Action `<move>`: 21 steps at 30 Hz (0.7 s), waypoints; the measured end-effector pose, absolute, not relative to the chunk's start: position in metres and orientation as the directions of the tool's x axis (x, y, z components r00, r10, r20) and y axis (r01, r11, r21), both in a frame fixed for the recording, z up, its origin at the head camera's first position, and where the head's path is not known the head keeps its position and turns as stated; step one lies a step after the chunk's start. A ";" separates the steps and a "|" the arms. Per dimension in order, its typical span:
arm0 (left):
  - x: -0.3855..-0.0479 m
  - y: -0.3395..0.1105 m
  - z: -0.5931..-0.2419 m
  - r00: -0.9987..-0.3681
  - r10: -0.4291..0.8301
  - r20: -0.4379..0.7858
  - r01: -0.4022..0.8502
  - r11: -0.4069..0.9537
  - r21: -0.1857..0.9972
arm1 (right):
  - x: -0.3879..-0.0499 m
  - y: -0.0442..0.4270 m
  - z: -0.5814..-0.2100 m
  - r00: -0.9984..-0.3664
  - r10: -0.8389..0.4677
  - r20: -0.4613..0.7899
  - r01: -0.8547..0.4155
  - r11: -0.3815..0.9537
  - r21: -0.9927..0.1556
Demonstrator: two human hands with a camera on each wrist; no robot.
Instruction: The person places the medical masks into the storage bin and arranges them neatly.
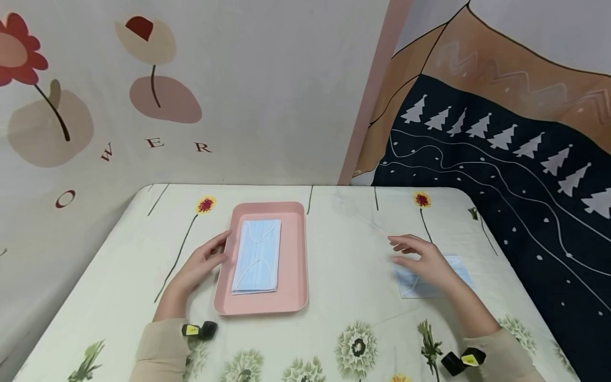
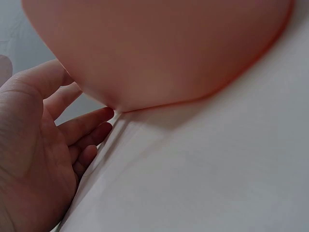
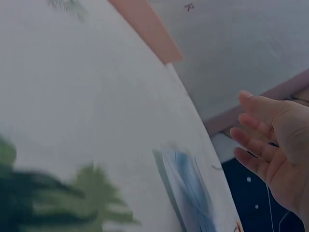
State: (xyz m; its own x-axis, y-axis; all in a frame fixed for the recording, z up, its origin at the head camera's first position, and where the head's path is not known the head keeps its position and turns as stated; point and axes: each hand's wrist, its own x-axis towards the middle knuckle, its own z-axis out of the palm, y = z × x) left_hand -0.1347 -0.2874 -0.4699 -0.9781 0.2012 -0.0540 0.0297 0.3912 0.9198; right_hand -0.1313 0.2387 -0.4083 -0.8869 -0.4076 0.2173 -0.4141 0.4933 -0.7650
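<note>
A pink tray [image 1: 294, 265] lies on the table at centre left in the head view, with blue folded face masks [image 1: 258, 257] stacked flat inside it. My left hand [image 1: 202, 265] rests against the tray's left edge, fingers extended. Seen from the left wrist, its fingertips [image 2: 104, 116] are at the edge of the tray [image 2: 169, 53]. On the right, my right hand [image 1: 425, 260] hovers over another blue mask [image 1: 459, 268] and holds nothing; its fingers are loosely bent. That mask [image 3: 188, 188] lies on the cloth in the right wrist view, apart from the hand [image 3: 270, 145].
A white tablecloth [image 1: 350, 276] with printed flowers covers the table. Behind it stands a pale patterned wall hanging [image 1: 267, 95], and a dark cloth with white trees [image 1: 477, 154] hangs along the right side. Black wrist cameras [image 1: 207, 330] sit by both sleeves.
</note>
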 end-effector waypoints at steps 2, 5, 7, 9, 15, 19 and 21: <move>-0.134 -0.288 -0.470 -0.979 0.197 -0.057 0.026 0.395 0.918 | -0.136 0.253 -0.420 -0.889 -0.407 0.209 -0.410 0.507 -0.759; -0.134 -0.287 -0.470 -0.980 0.190 -0.064 0.017 0.395 0.918 | -0.143 0.271 -0.433 -0.896 -0.400 0.191 -0.396 0.527 -0.752; -0.134 -0.287 -0.469 -0.980 0.188 -0.064 0.016 0.395 0.918 | -0.144 0.280 -0.434 -0.905 -0.390 0.171 -0.376 0.544 -0.750; -0.135 -0.287 -0.469 -0.980 0.189 -0.060 0.019 0.395 0.918 | -0.145 0.288 -0.435 -0.912 -0.380 0.155 -0.360 0.558 -0.748; -0.136 -0.288 -0.470 -0.980 0.188 -0.063 0.020 0.412 0.911 | -0.149 0.308 -0.437 -0.921 -0.369 0.123 -0.334 0.589 -0.736; -0.136 -0.288 -0.470 -0.979 0.191 -0.066 0.018 0.406 0.914 | -0.152 0.317 -0.440 -0.916 -0.381 0.127 -0.351 0.605 -0.715; -0.135 -0.288 -0.470 -0.979 0.191 -0.067 0.016 0.405 0.914 | -0.153 0.320 -0.441 -0.913 -0.388 0.129 -0.360 0.613 -0.704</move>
State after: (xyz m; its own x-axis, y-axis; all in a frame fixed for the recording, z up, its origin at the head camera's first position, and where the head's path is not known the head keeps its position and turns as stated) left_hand -0.1354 -0.2876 -0.4699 -0.9794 0.1905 -0.0670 0.0163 0.4049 0.9142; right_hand -0.1533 0.3204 -0.4411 -0.9127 -0.3877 0.1290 -0.3597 0.6126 -0.7038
